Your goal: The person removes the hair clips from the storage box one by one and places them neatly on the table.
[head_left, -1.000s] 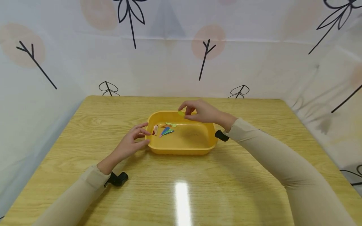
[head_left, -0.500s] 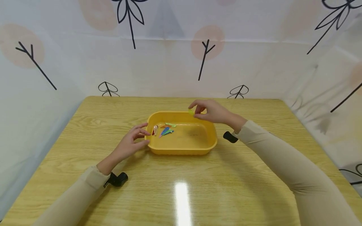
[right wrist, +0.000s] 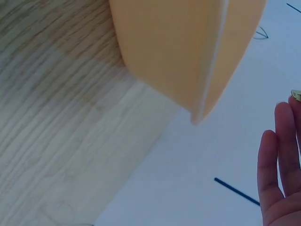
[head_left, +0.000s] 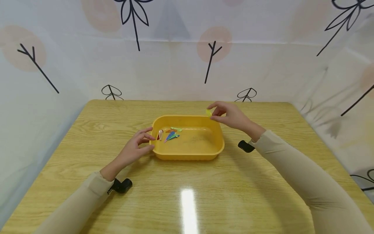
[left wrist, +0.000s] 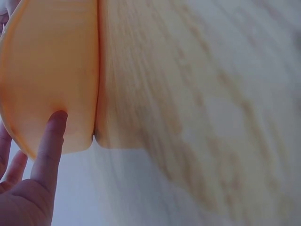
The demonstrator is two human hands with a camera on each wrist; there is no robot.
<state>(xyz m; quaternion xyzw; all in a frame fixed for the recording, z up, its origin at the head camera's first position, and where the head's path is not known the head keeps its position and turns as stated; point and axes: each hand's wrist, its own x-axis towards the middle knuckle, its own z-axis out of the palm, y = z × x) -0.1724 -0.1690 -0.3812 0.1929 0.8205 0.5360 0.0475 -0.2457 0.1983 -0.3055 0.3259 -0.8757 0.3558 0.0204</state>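
Observation:
A yellow plastic tray (head_left: 198, 143) rests on the wooden table. Several coloured snap hair clips (head_left: 172, 136) lie in its left part, among them blue, green, orange and white ones. My left hand (head_left: 135, 146) holds the tray's left end; in the left wrist view one finger (left wrist: 49, 150) presses the outer wall while others reach behind the rim. Above the tray's back right corner, my right hand (head_left: 229, 114) pinches a yellow hair clip (head_left: 208, 112) between thumb and fingertips. Only a bit of that clip (right wrist: 296, 94) shows at the right wrist view's edge.
The wooden table (head_left: 140, 198) extends around the tray on all sides. Behind it hangs a pale cloth (head_left: 175, 71) printed with plant drawings. A small black device (head_left: 122, 186) is strapped at the left wrist, another (head_left: 246, 146) at the right.
My right hand has moved rightward with the yellow hair clip, from over the tray's middle to above its back right corner. The left hand and tray have stayed put.

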